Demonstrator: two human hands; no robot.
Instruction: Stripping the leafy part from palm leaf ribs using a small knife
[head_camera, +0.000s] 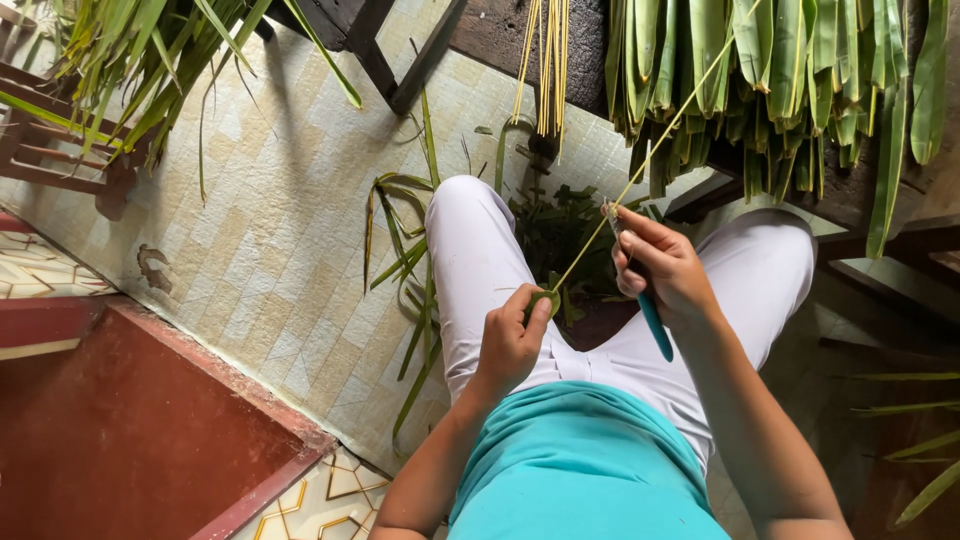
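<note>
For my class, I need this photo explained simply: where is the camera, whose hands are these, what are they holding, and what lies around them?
The single picture comes from a camera worn on a seated person's head, looking down at their own lap. The left hand pinches the end of a long thin leaf rib. The right hand holds a knife with a blue handle against that rib. Green leaf strips lie on the tiled floor. Bundled green leaves hang over a dark wooden bench ahead.
</note>
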